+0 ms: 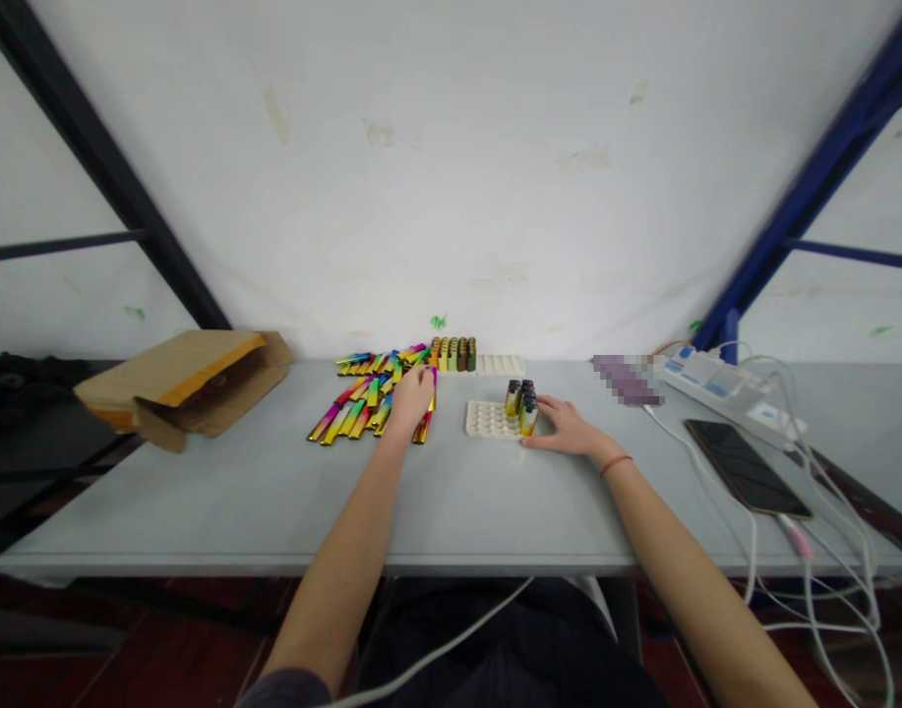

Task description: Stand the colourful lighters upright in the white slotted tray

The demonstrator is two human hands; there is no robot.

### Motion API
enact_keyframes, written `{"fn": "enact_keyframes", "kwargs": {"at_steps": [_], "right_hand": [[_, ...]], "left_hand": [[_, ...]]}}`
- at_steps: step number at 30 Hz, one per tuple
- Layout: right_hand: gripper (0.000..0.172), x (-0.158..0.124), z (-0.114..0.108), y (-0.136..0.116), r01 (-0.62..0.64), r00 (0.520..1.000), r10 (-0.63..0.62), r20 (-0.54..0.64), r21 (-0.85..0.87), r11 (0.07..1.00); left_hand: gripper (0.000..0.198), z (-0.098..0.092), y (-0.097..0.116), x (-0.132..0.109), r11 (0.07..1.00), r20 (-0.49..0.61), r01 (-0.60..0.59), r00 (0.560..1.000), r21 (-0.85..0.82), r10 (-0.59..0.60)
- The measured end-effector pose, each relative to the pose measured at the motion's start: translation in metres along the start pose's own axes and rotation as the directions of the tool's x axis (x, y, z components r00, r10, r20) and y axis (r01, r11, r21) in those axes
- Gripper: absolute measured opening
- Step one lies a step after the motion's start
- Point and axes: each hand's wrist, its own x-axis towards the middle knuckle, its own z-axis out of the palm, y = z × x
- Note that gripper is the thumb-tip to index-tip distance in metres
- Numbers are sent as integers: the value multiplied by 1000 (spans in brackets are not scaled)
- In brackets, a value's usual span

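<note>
Looking down from the head view onto a pale grey flat-topped desk (451,501). Reaching forward with the left hand (412,393), curled knuckles-up over the right edge of a loose heap of long rainbow-coloured shiny metal sleeves (354,403) and touching them; impossible to tell whether clamped on one or merely resting (fingertips hidden under the hand itself). Resting the right hand (565,428) flat on the desk with fingers apart and gripping nothing, fingertips just beside a small upright cluster of dark-capped rainbow lighters (520,401), seated in the right end of a white plastic tray with rows of round holes (487,421), between the two hands and just right of the heap. Further back, against the white wall (451,177): a second white holed tray (501,364), just beside a row of upright gold and green lighters (454,352). Far left, well apart from both hands: an open brown cardboard box (185,388) lying on its side. Far right: a white power strip (705,382), a black phone (746,467) lying flat, and white cables (716,482) trailing over the desk edge.
</note>
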Motion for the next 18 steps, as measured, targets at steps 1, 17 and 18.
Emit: {"fn": "enact_keyframes", "kwargs": {"at_steps": [1,17,18], "right_hand": [[86,0,0,0,-3,1000,3,0,0,1000],[86,1,2,4,28,1000,-29,-10,-20,999],[86,1,2,4,28,1000,-29,-12,-22,999]], "left_hand": [[21,5,0,1,982,-31,2,999,-191,-8],[60,47,14,-19,478,396,440,897,-760,-196],[59,49,14,-19,487,380,423,905,-764,-190]]}}
